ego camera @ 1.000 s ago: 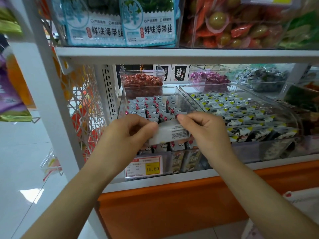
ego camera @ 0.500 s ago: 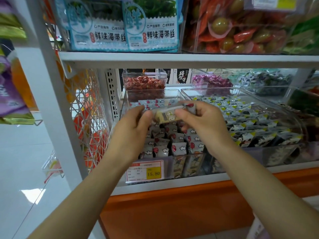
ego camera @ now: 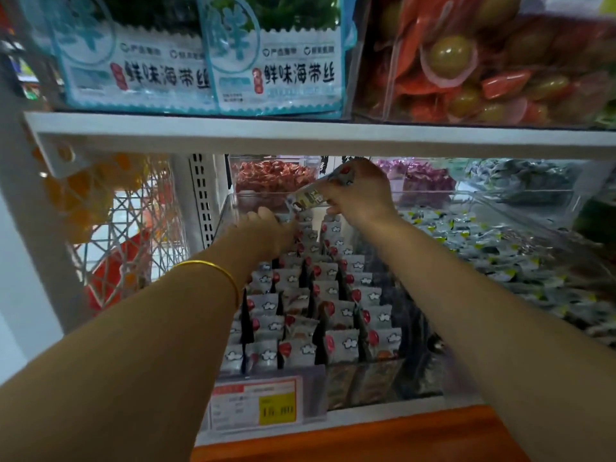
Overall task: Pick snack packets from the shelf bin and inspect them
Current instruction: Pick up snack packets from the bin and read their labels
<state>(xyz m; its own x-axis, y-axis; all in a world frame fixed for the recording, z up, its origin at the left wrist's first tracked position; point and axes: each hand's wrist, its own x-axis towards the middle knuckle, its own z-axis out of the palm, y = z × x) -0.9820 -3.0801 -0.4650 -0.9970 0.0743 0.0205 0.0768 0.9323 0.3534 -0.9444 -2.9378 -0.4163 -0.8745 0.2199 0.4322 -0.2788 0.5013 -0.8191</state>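
Item: small grey-and-red foil snack packet, pinched in right hand, centre frame, above rear of clear plastic shelf bin. Left hand lay among rear rows; grip undeterminable. Status, judged: one picked; grey upright packets remained unchecked.

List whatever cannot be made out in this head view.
All in the head view:
- left hand: fingers hidden behind its own back among the shelf packets in the bin; a grip on one cannot be told.
- held packet in the right hand: print blurred, far end covered by fingers.
- price tag: digits smeared.
- green goods: cut off by the right edge.
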